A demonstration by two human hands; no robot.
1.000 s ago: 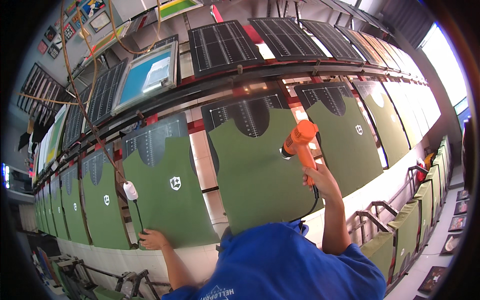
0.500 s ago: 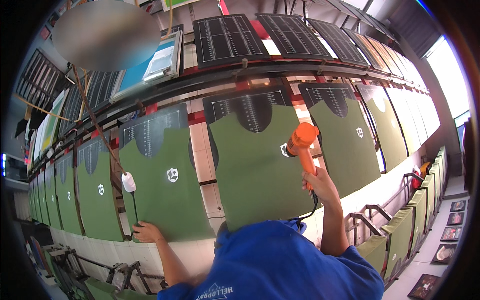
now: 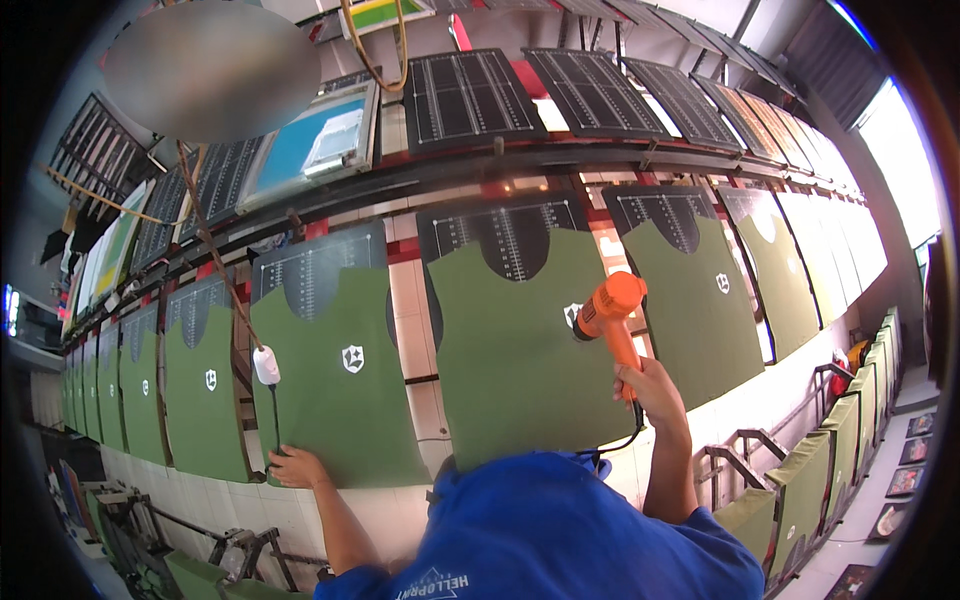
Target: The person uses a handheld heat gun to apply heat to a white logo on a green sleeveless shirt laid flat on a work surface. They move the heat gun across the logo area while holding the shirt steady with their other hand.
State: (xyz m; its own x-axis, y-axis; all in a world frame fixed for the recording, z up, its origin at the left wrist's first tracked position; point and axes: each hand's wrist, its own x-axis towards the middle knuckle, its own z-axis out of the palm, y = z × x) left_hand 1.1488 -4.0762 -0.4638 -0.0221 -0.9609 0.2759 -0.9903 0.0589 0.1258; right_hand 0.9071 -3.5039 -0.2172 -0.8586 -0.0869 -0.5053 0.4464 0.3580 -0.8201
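My right hand (image 3: 655,390) is closed around the handle of an orange heat gun (image 3: 622,298). Its dark nozzle points left, just above the white shield print on a green shirt panel (image 3: 515,370) that lies over a dark, ruled platen (image 3: 445,230). At the lower left, my left hand (image 3: 298,468) has its fingers around a black power cord (image 3: 275,415), by the lower edge of another green panel (image 3: 345,420). Upward, that cord meets a white plug connector (image 3: 266,366) hanging from a brown cable (image 3: 215,255).
More green panels (image 3: 203,410) with small white prints line the row both ways. Behind a dark rail (image 3: 430,170) stand black ruled platens (image 3: 470,100) and a framed screen (image 3: 300,150). Metal brackets (image 3: 750,450) and hanging green panels (image 3: 835,440) are at the lower right.
The whole view has shifted a little, so the scene sits slightly lower and to the right. The heat gun stays near the same print. Both hands keep their holds.
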